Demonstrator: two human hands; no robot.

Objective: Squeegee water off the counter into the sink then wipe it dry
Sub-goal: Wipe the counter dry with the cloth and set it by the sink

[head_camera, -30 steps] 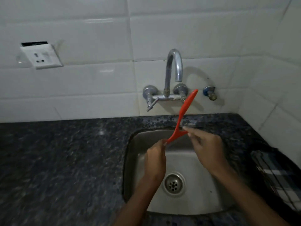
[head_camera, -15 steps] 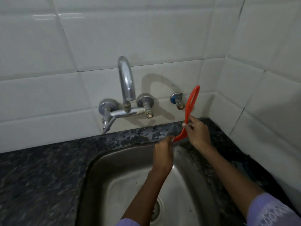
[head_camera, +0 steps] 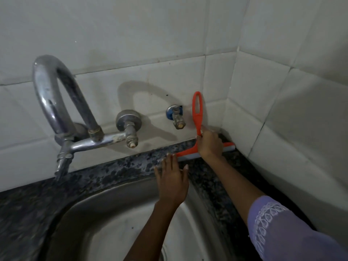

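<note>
Here the orange squeegee (head_camera: 197,117) stands with its blade edge down on the dark speckled granite counter (head_camera: 120,166), on the narrow strip between the back wall and the steel sink (head_camera: 105,213), close to the corner where the two tiled walls meet. Its looped handle rises nearly upright against the white wall tiles (head_camera: 131,34), and the pale rubber strip under the orange bar shows on either side of the right hand (head_camera: 210,144). That hand is closed around the base of the handle just above the blade, fingers wrapped tight on it. The left hand (head_camera: 174,179) holds nothing — it lies flat and spread, fingers extended, over the counter's back strip at the sink's rim, its fingertips (head_camera: 170,157) just beside the left end of the blade; whether they touch the blade cannot be told. Both forearms reach forward over the sink basin, and a lilac sleeve (head_camera: 286,228) with white embroidery covers the right upper arm. To the left, a chrome wall-mounted tap (head_camera: 56,95) arches out from the tiles, with its valve knob (head_camera: 129,121) beside it, and a small brass angle valve (head_camera: 178,117) on a blue flange sits just left of the squeegee handle.
</note>
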